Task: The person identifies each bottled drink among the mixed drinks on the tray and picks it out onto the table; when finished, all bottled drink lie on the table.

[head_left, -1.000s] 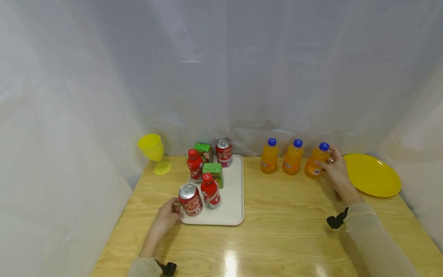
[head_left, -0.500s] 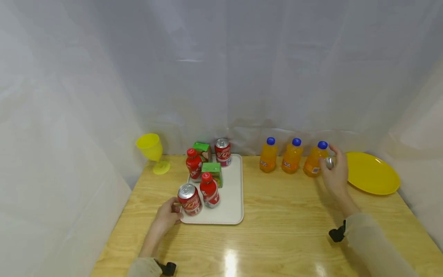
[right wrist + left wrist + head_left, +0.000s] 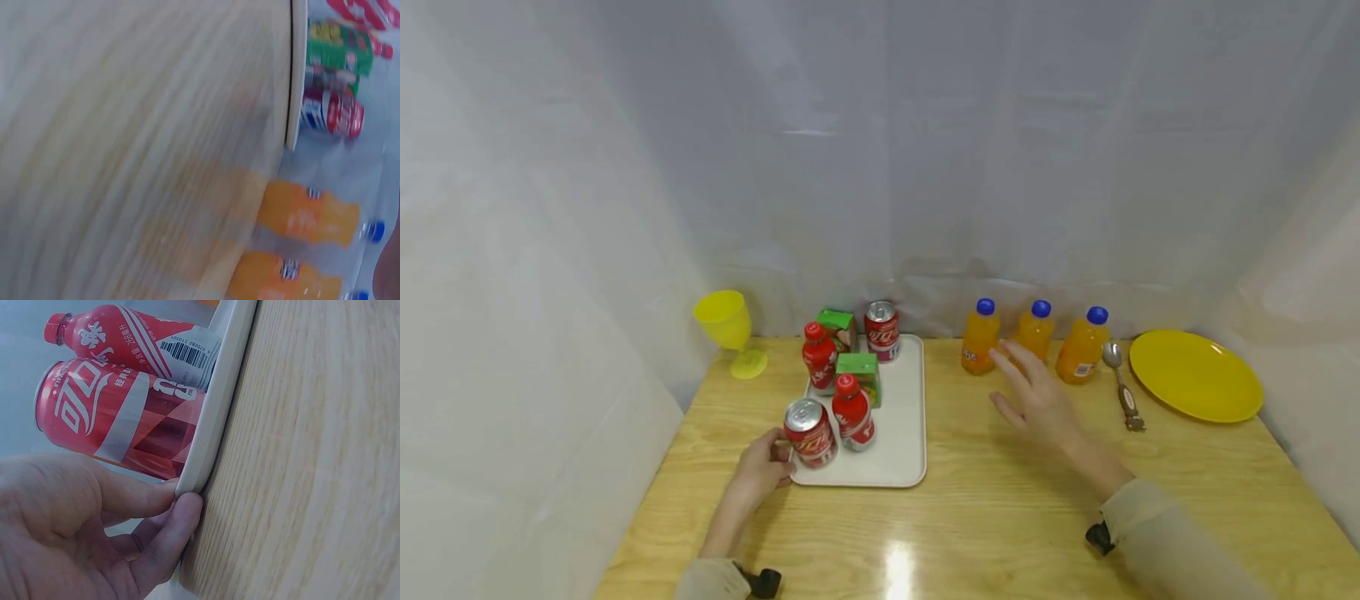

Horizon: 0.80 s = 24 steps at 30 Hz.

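My left hand [image 3: 756,471] pinches the near left corner of a white tray [image 3: 901,425]; in the left wrist view, thumb and finger grip its rim [image 3: 219,406]. On the tray stand a near cola can [image 3: 811,437], a far cola can [image 3: 882,333], two red-capped bottles [image 3: 853,421] and two green boxes [image 3: 860,371]. My right hand [image 3: 1041,408] is held over the table with fingers spread and nothing in it. Its fingertips reach the left orange soda bottle [image 3: 980,346] and partly cover the middle one [image 3: 1037,329]; contact is unclear.
A third orange soda bottle [image 3: 1081,354] stands at the right, beside a spoon [image 3: 1120,379] lying flat. A yellow plate [image 3: 1195,375] rests at the far right. At the back left is a yellow goblet [image 3: 727,321]. White sheeting [image 3: 887,167] borders the table [image 3: 985,517].
My right hand has let go of the rightmost orange bottle and moved left, uncovering the spoon. My left hand still grips the tray corner.
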Tool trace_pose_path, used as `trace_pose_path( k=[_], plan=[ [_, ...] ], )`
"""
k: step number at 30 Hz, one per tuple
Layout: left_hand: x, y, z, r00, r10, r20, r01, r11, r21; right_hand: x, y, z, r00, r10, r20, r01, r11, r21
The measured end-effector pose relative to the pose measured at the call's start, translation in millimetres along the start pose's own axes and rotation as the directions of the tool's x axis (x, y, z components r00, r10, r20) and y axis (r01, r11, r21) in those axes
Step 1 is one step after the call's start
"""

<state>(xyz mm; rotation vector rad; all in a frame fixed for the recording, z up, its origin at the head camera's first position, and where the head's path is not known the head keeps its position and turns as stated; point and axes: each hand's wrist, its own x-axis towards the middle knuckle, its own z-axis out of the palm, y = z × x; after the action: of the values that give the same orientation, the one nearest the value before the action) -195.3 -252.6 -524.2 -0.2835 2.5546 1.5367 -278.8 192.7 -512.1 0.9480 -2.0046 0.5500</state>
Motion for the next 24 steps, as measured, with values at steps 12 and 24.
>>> trace_pose_path(
  k=[12,24],
  plan=[
    [-0.4,-6.0,1.7,1.0,-0.002,-0.008,0.002,1.0,-0.016,19.7,-61.9,39.5,0.982,-0.038,0.186,0.025,0.997,0.07],
    [0.2,-4.5,1.4,1.0,0.016,-0.015,-0.016,1.0,-0.016,45.3,-107.2,77.5,0.944,0.009,0.33,-0.07,0.982,0.173]
  ],
)
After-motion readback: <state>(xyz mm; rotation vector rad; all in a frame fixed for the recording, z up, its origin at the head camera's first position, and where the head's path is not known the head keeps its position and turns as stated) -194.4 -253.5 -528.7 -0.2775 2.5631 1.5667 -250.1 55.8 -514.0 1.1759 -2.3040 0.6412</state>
